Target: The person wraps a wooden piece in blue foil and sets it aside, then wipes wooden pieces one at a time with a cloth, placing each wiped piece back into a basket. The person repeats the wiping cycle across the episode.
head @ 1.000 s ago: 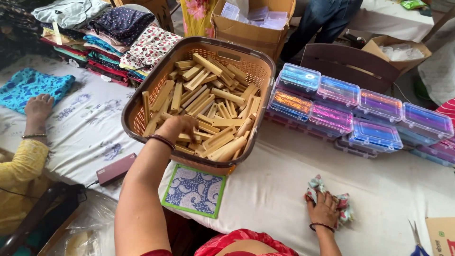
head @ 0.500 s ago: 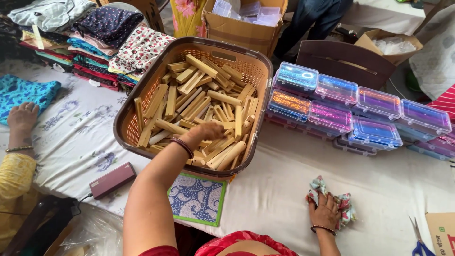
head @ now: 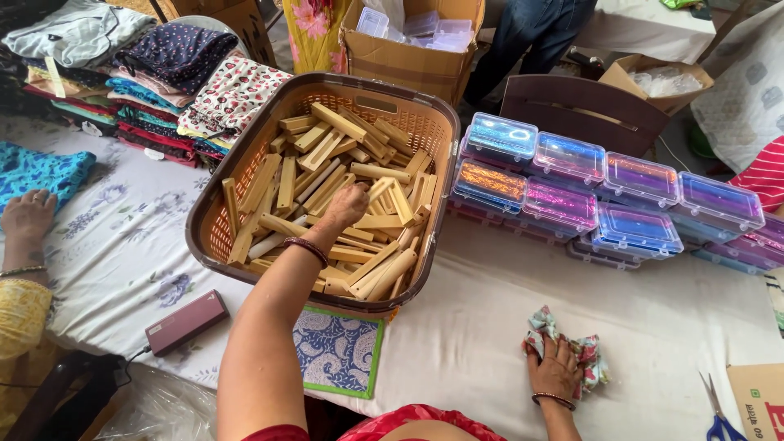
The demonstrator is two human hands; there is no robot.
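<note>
A white floral-printed table cloth [head: 114, 253] covers the table; a brown chair [head: 584, 110] stands behind.

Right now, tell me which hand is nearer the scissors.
Right. The right hand rests on a crumpled cloth just left of the scissors; the left hand is in the basket.
</note>
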